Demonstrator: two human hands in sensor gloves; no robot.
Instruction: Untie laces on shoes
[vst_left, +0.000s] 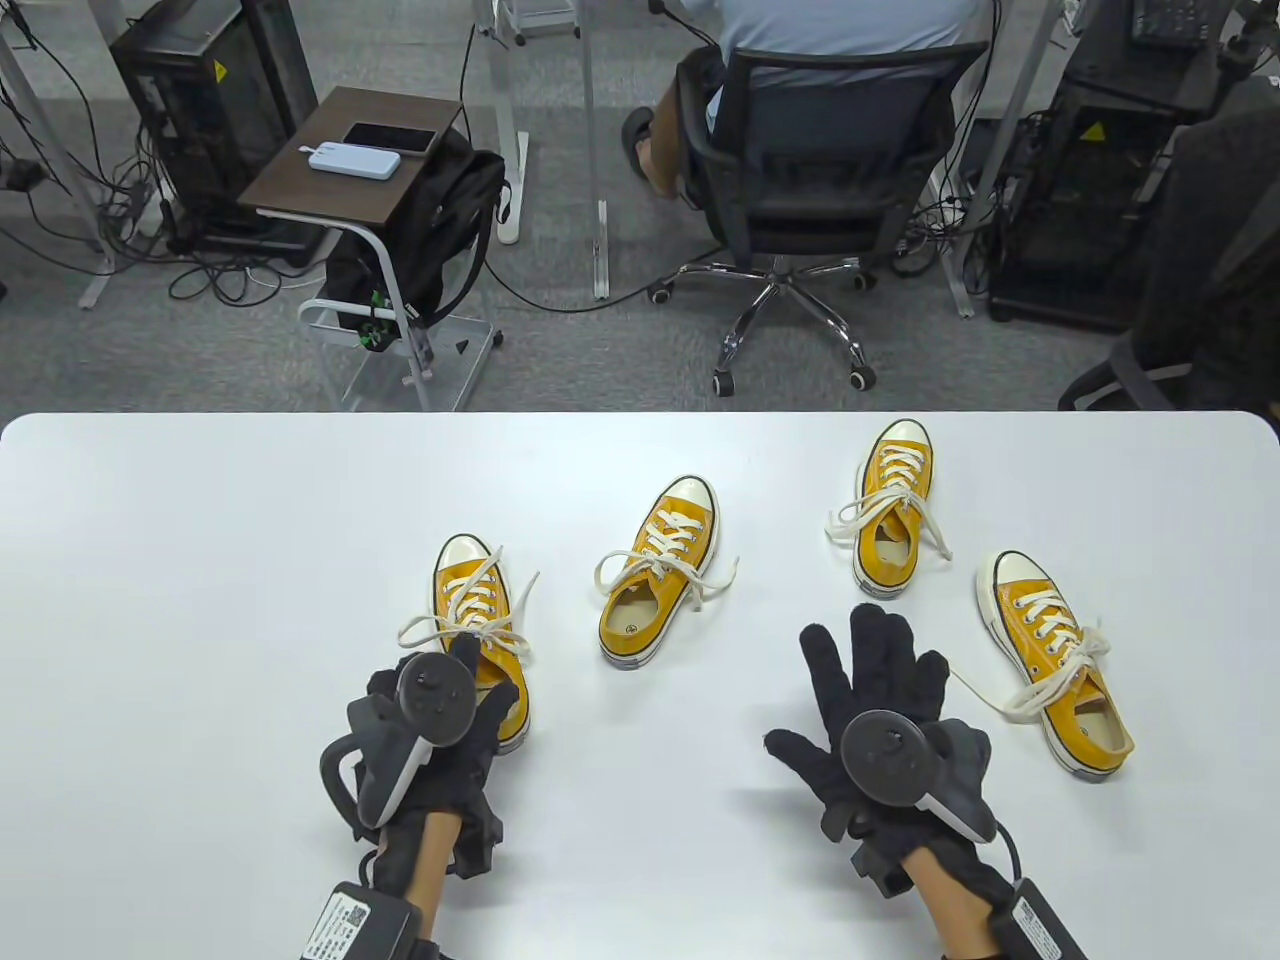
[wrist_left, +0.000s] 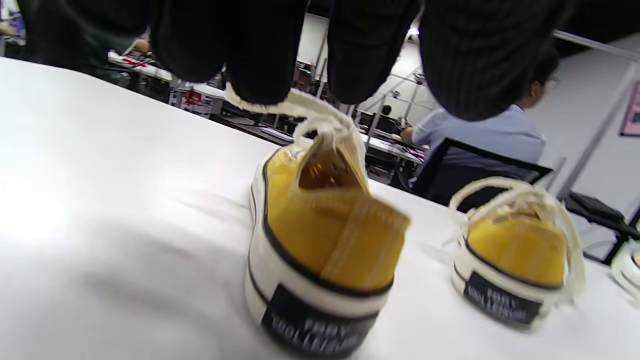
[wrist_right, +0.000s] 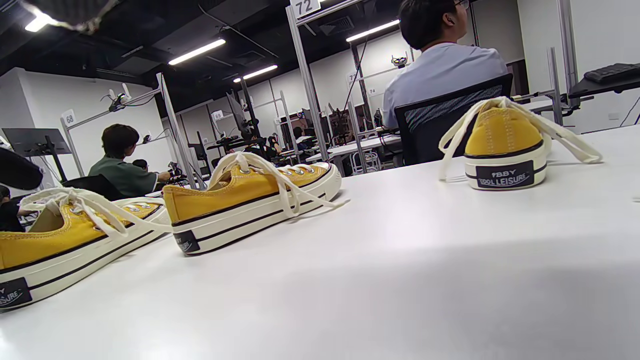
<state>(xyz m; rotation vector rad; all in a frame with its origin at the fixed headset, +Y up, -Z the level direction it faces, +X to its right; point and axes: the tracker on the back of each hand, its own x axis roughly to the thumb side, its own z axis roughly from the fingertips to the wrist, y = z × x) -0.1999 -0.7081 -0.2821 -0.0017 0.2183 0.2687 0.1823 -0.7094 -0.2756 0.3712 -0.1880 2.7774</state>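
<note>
Left hand (vst_left: 440, 715) pinches lace (wrist_left: 320, 117) — shoe (wrist_left: 320, 250).

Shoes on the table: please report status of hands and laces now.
Left hand pinches lace of leftmost shoe. Right hand open, flat over table, holds nothing. Other three shoes tied. Nothing in the way.

shoes (vst_left: 660, 570): yellow, cream laces, white soles | table (vst_left: 200, 560): white | gloves (vst_left: 880, 650): black
</note>
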